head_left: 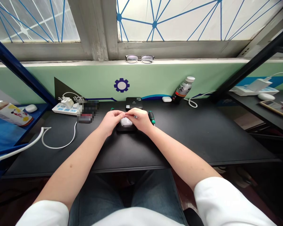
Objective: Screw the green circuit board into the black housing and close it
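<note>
My left hand [111, 121] and my right hand [141, 119] meet at the fingertips over a black device, both closed in a pinch. What they hold, if anything, is too small to make out. Beneath them lies the black device with a white label [126, 122], partly covered by the fingers. Just behind the hands is a flat black box [134, 102] with a small light logo. A green-and-black screwdriver [151, 117] lies right beside my right hand, its shaft partly hidden. Past my left hand shows a small green tip [112, 109] of something mostly hidden.
On the black desk [191, 138], a white power strip [64, 108] and a looping white cable [58, 147] lie left. A bottle [183, 89] leans against the green panel, near a white earbud case [166, 99]. Glasses [140, 59] rest on the sill. Dark frame bars slant at both sides.
</note>
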`<state>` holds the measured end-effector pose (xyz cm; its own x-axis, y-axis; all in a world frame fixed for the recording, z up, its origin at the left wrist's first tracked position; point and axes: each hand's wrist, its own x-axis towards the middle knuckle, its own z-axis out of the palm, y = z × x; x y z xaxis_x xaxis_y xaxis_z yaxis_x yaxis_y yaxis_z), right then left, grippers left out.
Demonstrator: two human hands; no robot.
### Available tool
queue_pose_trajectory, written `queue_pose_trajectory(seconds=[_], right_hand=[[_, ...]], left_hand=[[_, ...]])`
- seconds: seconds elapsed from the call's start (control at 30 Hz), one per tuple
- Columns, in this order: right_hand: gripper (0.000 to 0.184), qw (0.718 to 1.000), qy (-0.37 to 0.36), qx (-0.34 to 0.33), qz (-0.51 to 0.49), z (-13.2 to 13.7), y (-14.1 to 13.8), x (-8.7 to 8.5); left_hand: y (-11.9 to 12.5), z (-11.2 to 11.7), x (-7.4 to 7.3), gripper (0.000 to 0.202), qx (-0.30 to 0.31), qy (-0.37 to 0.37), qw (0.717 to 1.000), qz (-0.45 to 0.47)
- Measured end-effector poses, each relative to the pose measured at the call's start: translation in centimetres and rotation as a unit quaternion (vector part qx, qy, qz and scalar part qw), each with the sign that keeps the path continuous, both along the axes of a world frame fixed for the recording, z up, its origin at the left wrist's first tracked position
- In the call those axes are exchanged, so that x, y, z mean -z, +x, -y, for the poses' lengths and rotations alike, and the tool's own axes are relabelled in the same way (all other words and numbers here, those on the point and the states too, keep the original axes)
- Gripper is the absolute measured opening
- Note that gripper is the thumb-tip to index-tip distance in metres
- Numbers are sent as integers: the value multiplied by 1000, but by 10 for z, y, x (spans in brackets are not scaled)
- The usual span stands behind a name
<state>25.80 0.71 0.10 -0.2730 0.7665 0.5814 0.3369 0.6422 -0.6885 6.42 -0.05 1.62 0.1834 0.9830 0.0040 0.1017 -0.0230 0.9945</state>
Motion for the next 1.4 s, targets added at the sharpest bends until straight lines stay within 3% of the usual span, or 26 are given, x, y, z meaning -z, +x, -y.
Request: queue_pose_trajectory(seconds=[0.1,0.23,0.43,0.57,0.83,1.03,1.3,1.4], right_hand=[[27,1000,7,-1,0,-3,7,-3],[16,997,-69,6,28,-14,27,-4],[7,987,-159,9,7,-23,46,0],[4,992,-123,16,36,-22,45,1],[16,995,-18,-12,101,-28,45,8],[16,992,-24,-19,121,-34,52,12],[28,982,4,-43,184,-34,48,15],[28,978,3,-39,203,-33,45,17]], left_hand=[[-3,-5,3,32,-24,3,1000,-15],[-7,-14,11,20,-94,49,990,-90],[-11,-18,12,7,-70,134,956,-253],[-12,-19,10,13,-72,167,939,-292],[-15,-19,5,21,-93,211,932,-281],[-15,-19,7,16,-103,159,933,-306],[-19,-25,9,20,-29,224,880,-419],[-20,-28,12,21,-15,230,874,-429]])
